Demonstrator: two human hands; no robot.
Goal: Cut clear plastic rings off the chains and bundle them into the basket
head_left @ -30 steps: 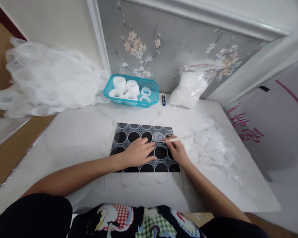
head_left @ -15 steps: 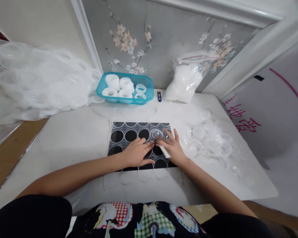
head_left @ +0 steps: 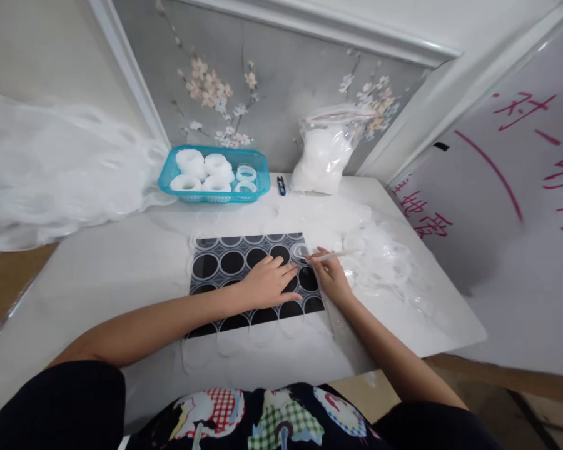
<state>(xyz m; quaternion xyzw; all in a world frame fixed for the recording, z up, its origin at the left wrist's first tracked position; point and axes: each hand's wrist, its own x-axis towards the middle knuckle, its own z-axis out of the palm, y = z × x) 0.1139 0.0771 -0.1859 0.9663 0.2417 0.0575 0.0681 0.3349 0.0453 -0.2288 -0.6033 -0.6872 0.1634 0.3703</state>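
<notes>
My left hand (head_left: 273,282) lies flat with fingers stretched out across a black sheet (head_left: 258,321) printed with rows of pale-ringed circles. A clear plastic film with round cut-outs seems to cover the sheet and reaches past its front edge. At the sheet's right edge my right hand (head_left: 331,275) is closed around a thin white stick-like tool (head_left: 336,255), its kind too small to tell. The tool's left end is at a clear round piece (head_left: 299,251) in the upper right circle. My left fingertips are just left of and below that piece.
A blue basket (head_left: 216,198) holds white ring stacks and clear rings at the back. Beside it are blue thread snips (head_left: 281,185) and a zip bag (head_left: 321,162) with white contents. Clear film scraps (head_left: 385,256) lie right; a pile of holed white sheets (head_left: 65,175) stands left.
The view has swung to the right. My right hand has turned, and the white tool now points out to the right instead of toward me. My left hand stays flat on the sheet.
</notes>
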